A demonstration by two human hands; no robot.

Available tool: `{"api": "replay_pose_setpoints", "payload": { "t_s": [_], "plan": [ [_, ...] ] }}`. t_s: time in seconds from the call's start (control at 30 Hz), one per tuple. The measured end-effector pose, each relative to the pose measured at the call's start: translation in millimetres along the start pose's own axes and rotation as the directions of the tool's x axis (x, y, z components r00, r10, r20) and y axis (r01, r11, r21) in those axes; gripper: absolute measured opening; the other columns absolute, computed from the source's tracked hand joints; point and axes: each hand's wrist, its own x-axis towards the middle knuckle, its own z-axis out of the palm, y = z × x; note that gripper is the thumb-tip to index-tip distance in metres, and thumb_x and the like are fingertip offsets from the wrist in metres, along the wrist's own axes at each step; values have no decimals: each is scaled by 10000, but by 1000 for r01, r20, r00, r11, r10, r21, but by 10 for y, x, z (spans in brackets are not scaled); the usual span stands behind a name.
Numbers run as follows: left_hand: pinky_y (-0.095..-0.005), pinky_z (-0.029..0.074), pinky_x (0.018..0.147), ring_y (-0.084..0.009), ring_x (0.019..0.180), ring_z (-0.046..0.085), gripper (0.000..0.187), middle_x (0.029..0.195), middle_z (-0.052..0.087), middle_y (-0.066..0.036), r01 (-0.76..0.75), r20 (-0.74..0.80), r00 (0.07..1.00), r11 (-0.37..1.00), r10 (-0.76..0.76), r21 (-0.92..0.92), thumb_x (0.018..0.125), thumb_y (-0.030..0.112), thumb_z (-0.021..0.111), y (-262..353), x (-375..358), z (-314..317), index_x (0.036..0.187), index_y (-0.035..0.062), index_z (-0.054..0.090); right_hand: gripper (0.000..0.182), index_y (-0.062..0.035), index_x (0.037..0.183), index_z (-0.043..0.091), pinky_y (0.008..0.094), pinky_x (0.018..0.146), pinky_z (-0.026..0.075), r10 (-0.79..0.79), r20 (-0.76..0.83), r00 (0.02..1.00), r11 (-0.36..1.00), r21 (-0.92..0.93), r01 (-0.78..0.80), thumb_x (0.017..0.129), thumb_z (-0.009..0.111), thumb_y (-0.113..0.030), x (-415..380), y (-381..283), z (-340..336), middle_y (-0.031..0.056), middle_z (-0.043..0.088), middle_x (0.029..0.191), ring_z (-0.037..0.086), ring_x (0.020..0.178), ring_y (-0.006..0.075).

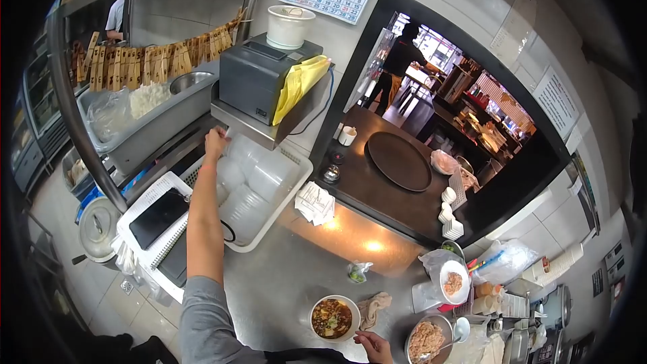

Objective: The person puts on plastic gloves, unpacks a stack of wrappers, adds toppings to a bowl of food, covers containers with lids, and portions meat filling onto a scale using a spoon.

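Observation:
My left hand (pixel 216 143) reaches to the far left corner of a white plastic basket (pixel 303 170) holding clear plastic containers (pixel 246 205). Its fingers are bent in beside the clear plastic; what they grip is hard to see. Low in the view, my right hand (pixel 375 348) has its fingers curled together just right of a white bowl (pixel 331 318) of dark soup with toppings. Anything in those fingers is too small to make out. A crumpled beige cloth (pixel 373 309) lies beside the bowl. Farther back sits a small clear bag with green pieces (pixel 358 271).
A dark printer (pixel 259 77) stands on a metal shelf over the basket. Paper slips (pixel 315 203) lie by the pass window, where a round brown tray (pixel 399 162) rests. A phone (pixel 159 218) and notebook are at left; a metal bowl of minced food (pixel 428 340) is at right.

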Motion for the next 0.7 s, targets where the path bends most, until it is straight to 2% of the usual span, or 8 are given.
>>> {"api": "replay_pose_setpoints", "payload": {
  "t_s": [0.1, 0.2, 0.3, 0.4, 0.47, 0.57, 0.63, 0.7],
  "plan": [
    [-380, 486, 687, -273, 768, 635, 261, 760, 644, -123, -17, -10, 1000, 1000, 17, -16, 625, 110, 732, 148, -41, -25, 841, 46, 601, 288, 24, 1095, 579, 307, 829, 436, 36, -10, 999, 999, -15, -37, 885, 545, -169, -20, -51, 21, 118, 618, 1004, 585, 922, 197],
    [-395, 486, 684, -287, 761, 626, 131, 791, 640, -135, -373, -59, 923, 922, 380, 101, 699, 103, 656, 303, -109, 5, 790, 38, 588, 237, 4, 1057, 602, 266, 772, 466, -23, -32, 999, 988, -155, 18, 879, 556, -146, 59, -47, 5, 102, 644, 934, 612, 859, 150],
    [-409, 489, 695, -299, 764, 620, 111, 849, 634, -152, -672, 357, 731, 521, 582, 527, 763, 87, 559, 540, -282, 24, 857, 29, 568, 227, 20, 1049, 598, 244, 761, 470, -183, -19, 983, 950, -260, 172, 888, 544, -130, 194, -138, 7, 82, 655, 891, 613, 837, 125],
    [-393, 496, 672, -304, 740, 617, 165, 865, 628, -160, -906, 490, 415, 302, 767, 295, 790, 71, 497, 1137, -970, -147, 946, 24, 524, 194, -2, 1031, 615, 255, 760, 481, -243, 1, 970, 956, -168, 240, 874, 547, -93, 449, -394, 36, 101, 655, 927, 631, 835, 143],
    [-381, 497, 621, -321, 698, 605, 205, 830, 617, -177, -966, 284, 255, 259, 924, 26, 807, 73, 519, 1530, -1520, -158, 1000, 42, 459, 191, -3, 1034, 613, 266, 784, 477, -332, 42, 942, 939, 113, 326, 883, 528, -82, 717, -546, 105, 106, 647, 971, 625, 868, 151],
    [-326, 501, 581, -231, 679, 623, 209, 836, 614, -151, -491, 305, 650, 691, 696, -531, 853, 127, 556, 1932, -2396, -69, 1001, 75, 418, 212, -14, 1058, 605, 283, 831, 458, -559, 74, 826, 828, 1, 561, 858, 554, -63, 1077, -1046, 270, 134, 596, 1090, 591, 970, 185],
    [-304, 513, 586, -184, 693, 627, 239, 857, 611, -130, 48, 559, 673, 726, 484, -686, 866, 165, 574, 1972, -2718, 93, 1016, 87, 404, 217, -31, 1032, 610, 313, 870, 431, -709, 52, 703, 695, -120, 709, 816, 600, -55, 1226, -1402, 407, 142, 555, 1153, 553, 1042, 229],
    [-299, 527, 613, -162, 747, 618, 253, 888, 604, -114, 350, 721, 619, 713, 311, -608, 869, 190, 579, 2252, -3014, -53, 1019, 90, 401, 183, -36, 970, 614, 330, 883, 418, -759, -44, 649, 642, -210, 737, 789, 630, -54, 1297, -1479, 539, 139, 533, 1170, 538, 1063, 250]
  ]
}}
